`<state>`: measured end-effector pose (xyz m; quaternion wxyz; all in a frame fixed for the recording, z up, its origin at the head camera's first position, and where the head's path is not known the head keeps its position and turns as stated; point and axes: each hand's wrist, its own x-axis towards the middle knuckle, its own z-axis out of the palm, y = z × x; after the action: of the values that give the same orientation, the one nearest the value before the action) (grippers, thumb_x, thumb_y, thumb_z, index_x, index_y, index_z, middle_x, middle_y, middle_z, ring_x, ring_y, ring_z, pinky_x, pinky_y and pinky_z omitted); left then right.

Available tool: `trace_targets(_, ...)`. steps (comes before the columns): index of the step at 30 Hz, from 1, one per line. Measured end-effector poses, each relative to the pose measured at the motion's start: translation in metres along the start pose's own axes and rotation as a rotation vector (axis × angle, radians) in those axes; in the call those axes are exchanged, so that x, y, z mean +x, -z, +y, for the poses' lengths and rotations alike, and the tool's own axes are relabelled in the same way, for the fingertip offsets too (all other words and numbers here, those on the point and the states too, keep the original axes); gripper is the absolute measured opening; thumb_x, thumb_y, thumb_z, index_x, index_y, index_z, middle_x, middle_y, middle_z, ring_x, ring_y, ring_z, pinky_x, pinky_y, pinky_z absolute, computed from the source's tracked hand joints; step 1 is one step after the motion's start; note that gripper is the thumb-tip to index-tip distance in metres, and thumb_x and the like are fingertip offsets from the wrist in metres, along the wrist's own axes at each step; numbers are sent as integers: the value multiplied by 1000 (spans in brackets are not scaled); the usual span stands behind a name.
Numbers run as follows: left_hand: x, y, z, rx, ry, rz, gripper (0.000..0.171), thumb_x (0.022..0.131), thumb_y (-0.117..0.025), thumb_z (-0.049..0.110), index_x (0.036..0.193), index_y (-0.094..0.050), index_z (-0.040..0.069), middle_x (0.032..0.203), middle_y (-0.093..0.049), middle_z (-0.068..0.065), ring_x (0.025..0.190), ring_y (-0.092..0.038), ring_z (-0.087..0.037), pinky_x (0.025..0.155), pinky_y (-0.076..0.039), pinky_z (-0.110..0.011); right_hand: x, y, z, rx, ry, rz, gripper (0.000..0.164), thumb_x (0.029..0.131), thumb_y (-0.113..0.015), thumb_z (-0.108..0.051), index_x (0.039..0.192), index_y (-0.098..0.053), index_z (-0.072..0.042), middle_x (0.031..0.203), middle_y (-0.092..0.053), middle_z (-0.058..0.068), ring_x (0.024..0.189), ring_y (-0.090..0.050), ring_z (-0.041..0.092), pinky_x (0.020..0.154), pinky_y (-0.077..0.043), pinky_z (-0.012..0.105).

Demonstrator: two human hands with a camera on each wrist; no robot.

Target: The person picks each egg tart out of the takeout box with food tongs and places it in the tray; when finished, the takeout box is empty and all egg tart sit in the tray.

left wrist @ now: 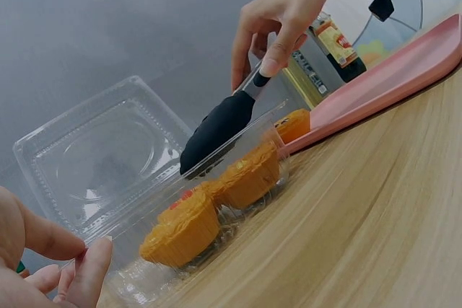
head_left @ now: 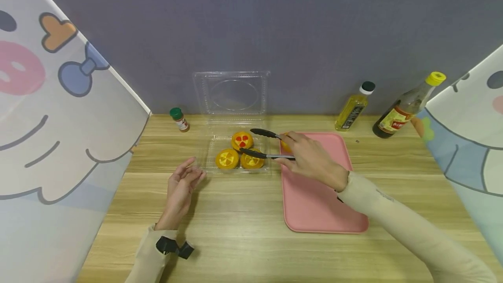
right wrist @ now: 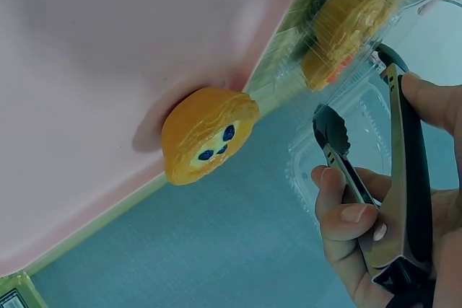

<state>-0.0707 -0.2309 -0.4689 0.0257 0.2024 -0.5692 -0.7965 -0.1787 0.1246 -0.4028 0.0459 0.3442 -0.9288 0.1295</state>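
Observation:
My right hand (head_left: 312,160) grips a pair of black-tipped metal tongs (right wrist: 404,200). The tongs' tips are spread apart over a clear hinged plastic box (head_left: 210,167), around its right side. Inside the box sit three egg tarts: one with red fruit (head_left: 242,140) at the back and two with yellow topping, the left one (head_left: 226,159) uncovered and the right one (head_left: 255,161) partly behind a tong arm. A tart with dark blue berries (right wrist: 213,135) lies on the pink tray (head_left: 314,204), mostly hidden by my right hand in the head view. My left hand (head_left: 181,189) pinches the box's left edge.
The box's lid (head_left: 234,95) stands raised at the back. A small green-capped spice jar (head_left: 180,120) is at the back left. An oil bottle (head_left: 353,108) and a yellow-capped dark sauce bottle (head_left: 404,110) stand behind the tray, near the grey wall (head_left: 306,34).

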Motion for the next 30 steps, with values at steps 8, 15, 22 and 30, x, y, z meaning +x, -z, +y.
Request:
trace_targets(8, 1, 0, 0, -6, 0, 5, 55, 102, -55, -7, 154, -39, 1, 100, -58, 6, 93, -70, -7, 96, -64, -18, 8, 0, -4, -19, -3, -16, 71, 95, -73, -51, 144, -59, -2, 123, -68, 13, 94, -70, 27, 73, -67, 44)
trace_targets(15, 0, 0, 0, 1, -4, 1, 54, 102, -55, -7, 154, -39, 1, 100, -59, 5, 94, -69, -8, 96, -64, -19, 16, -2, -9, -41, 15, -34, 71, 91, -79, -47, 140, -61, 1, 109, -67, 11, 82, -64, 22, 60, -62, 37)
trace_targets(22, -1, 1, -1, 5, -14, -7, 55, 102, -56, -6, 154, -38, 1, 101, -59, 5, 95, -70, -8, 96, -64, -19, 20, -4, -15, -81, 17, -29, 67, 91, -80, -47, 136, -63, 0, 107, -67, 11, 81, -65, 24, 57, -63, 36)
trace_targets(30, 0, 0, -1, 1, -18, -7, 56, 102, -56, -6, 154, -38, 0, 101, -59, 5, 95, -70, -8, 96, -64, -19, 26, -3, -20, -93, -3, -43, 65, 93, -76, -51, 131, -65, 0, 105, -66, 11, 80, -66, 27, 56, -63, 38)
